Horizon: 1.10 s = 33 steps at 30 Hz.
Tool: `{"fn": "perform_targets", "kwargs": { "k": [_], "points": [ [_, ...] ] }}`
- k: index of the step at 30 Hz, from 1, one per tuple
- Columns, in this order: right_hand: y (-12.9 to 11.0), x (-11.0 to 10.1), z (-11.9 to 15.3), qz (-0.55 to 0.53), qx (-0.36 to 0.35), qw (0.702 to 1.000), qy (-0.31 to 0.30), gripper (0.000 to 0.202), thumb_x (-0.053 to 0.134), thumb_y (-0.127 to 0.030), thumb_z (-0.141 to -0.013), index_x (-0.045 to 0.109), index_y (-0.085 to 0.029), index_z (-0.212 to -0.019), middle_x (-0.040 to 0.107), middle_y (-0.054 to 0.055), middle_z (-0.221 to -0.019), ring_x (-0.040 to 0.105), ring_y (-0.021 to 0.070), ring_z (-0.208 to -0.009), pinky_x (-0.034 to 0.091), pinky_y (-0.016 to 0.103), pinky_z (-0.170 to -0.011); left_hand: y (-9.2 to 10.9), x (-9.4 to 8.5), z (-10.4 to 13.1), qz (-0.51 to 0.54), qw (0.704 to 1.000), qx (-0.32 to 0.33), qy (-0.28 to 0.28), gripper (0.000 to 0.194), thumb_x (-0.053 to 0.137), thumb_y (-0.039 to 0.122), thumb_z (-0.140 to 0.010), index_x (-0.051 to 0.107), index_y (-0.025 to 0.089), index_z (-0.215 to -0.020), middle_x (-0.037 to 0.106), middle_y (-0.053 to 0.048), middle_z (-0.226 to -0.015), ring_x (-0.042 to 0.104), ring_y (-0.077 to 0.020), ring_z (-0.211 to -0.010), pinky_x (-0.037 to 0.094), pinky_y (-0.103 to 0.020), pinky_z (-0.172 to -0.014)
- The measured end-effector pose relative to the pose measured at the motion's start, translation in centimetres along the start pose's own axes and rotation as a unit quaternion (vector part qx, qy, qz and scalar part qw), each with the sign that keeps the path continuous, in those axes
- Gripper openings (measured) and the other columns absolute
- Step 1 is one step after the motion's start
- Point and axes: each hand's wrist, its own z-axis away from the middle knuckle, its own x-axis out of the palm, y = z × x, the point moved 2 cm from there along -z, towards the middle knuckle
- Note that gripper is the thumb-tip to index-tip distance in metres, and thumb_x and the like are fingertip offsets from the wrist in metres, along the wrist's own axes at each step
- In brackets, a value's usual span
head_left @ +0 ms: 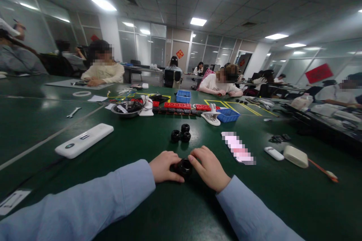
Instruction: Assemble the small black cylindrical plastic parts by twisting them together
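At the left of the green counter [31,120], a wrench [74,112] lies beyond a white device [85,141], both well apart from the work. Next comes the left hand [166,167], closed around a black part [181,167], thumb low along its near side. The part sits between the two hands, its round opening facing up and toward the wearer; just beyond stand three spare parts [183,134], grouped close. The right hand [209,167] is bent, fingertips against the part's right edge; whether it pinches or merely rests there, I cannot tell. Good handling here probably means steadying with the left, working with the right fingertips, and keeping the opening's rim uncovered. Farther right, a phone [237,147] lies near the right hand, leaving its wrist room.
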Motion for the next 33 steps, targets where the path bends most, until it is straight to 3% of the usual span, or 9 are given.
{"fn": "perform_targets", "kwargs": {
  "k": [5, 14, 33],
  "points": [
    [-0.7, -0.4, 0.3, -0.026, -0.01, 1.0, 0.01, 0.016, 0.054, -0.03, -0.084, 0.059, -0.017, -0.09, 0.059, 0.005, -0.084, 0.05, 0.0202, -0.084, 0.041, 0.034, -0.073, 0.0, 0.0, 0.1, -0.002, 1.0, 0.003, 0.004, 0.037, 0.068, 0.051, -0.065, 0.061, 0.018, -0.078, 0.059, 0.0, -0.079, 0.052, -0.0186, -0.077, 0.035, -0.029, -0.069],
    [-1.7, -0.8, 0.5, -0.027, -0.041, 0.999, 0.018, 0.029, 0.061, -0.034, -0.078, 0.061, -0.017, -0.102, 0.059, 0.007, -0.095, 0.049, 0.0213, -0.089, 0.042, 0.035, -0.076, 0.2, 0.0, 0.0, -0.006, 1.0, -0.01, 0.002, 0.037, 0.066, 0.052, -0.066, 0.059, 0.017, -0.075, 0.058, 0.0, -0.078, 0.052, -0.0187, -0.077, 0.035, -0.029, -0.068],
    [-2.4, 0.3, 0.7, -0.003, -0.035, 0.999, 0.03, 0.014, 0.061, -0.022, -0.075, 0.063, -0.015, -0.088, 0.055, 0.004, -0.08, 0.046, 0.0198, -0.084, 0.041, 0.033, -0.074, 0.4, 0.3, 0.0, -0.02, 0.999, -0.026, 0.026, 0.035, 0.069, 0.048, -0.063, 0.06, 0.016, -0.072, 0.059, 0.0, -0.073, 0.053, -0.0179, -0.072, 0.036, -0.027, -0.065]
  ]
}}
